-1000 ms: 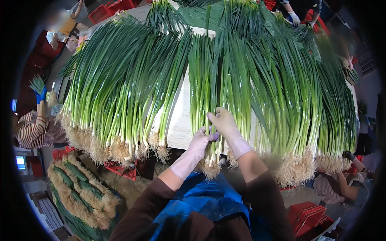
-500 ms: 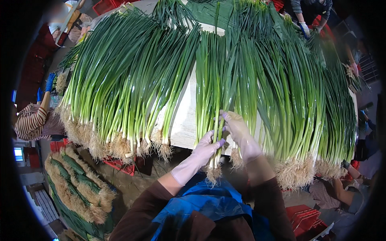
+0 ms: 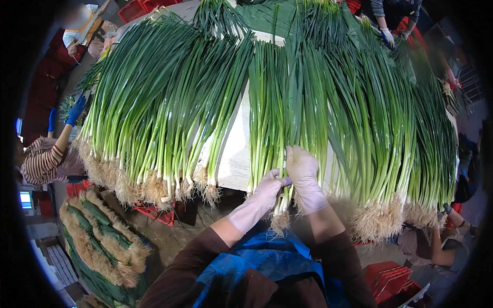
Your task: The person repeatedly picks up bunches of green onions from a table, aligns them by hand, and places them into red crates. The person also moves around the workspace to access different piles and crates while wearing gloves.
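Wearing a pale glove, my left hand (image 3: 262, 196) is closed around a few green onions (image 3: 282, 206) just above their white ends. Their tan roots hang beyond the table's near edge. My right hand (image 3: 302, 173), gloved too, is curled beside and slightly above the left, fingers closed on the stems of the same small bunch; its fingertips are partly hidden. A narrow row of green onions (image 3: 261, 113) lies directly ahead, leaves pointing away. Larger piles of green onions spread to the left (image 3: 149, 102) and right (image 3: 380, 123), roots toward me.
Pale tabletop (image 3: 233, 154) shows between the piles. On the floor at lower left lies a stack of rooted green bundles (image 3: 105, 238). Red crates (image 3: 387, 280) stand at lower right. Other people work around the table, one in blue gloves (image 3: 76, 109) at the left.
My right hand has turned and curled more, shifting slightly right along the stems. The left hand keeps its hold, and the held roots have swung a little right.
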The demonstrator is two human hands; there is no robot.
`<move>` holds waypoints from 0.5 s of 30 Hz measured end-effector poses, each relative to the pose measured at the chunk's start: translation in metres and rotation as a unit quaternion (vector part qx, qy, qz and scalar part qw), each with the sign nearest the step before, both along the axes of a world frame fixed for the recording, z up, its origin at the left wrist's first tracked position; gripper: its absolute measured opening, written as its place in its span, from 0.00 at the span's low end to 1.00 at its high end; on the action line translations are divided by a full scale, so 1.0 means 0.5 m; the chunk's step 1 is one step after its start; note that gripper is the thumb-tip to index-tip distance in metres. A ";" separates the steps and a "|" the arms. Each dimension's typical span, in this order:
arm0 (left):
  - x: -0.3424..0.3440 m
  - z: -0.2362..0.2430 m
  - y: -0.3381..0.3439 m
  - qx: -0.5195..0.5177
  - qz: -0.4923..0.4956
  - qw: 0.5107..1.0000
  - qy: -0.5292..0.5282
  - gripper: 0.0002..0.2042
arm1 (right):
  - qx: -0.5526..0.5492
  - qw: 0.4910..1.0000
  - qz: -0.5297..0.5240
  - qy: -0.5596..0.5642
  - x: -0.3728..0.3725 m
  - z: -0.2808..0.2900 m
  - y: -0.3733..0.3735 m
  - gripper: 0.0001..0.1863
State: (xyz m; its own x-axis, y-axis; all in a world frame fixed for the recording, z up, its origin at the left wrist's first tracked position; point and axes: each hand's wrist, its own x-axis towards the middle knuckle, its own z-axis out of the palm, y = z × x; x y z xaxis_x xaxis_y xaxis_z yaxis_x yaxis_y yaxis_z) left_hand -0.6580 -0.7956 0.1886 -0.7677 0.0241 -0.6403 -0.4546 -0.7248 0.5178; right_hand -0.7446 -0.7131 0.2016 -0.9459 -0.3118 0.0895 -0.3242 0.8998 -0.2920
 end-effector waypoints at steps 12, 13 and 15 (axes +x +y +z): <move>-0.013 -0.011 -0.009 0.008 -0.004 1.000 0.022 0.14 | -0.059 0.995 0.082 -0.005 0.036 0.018 0.045 0.11; -0.016 -0.004 -0.016 0.022 -0.012 0.999 0.029 0.12 | -0.190 0.978 0.054 -0.062 0.039 0.018 0.052 0.11; -0.009 0.008 -0.045 0.114 -0.040 0.992 0.031 0.13 | -0.438 0.883 -0.005 -0.170 0.049 0.020 0.070 0.11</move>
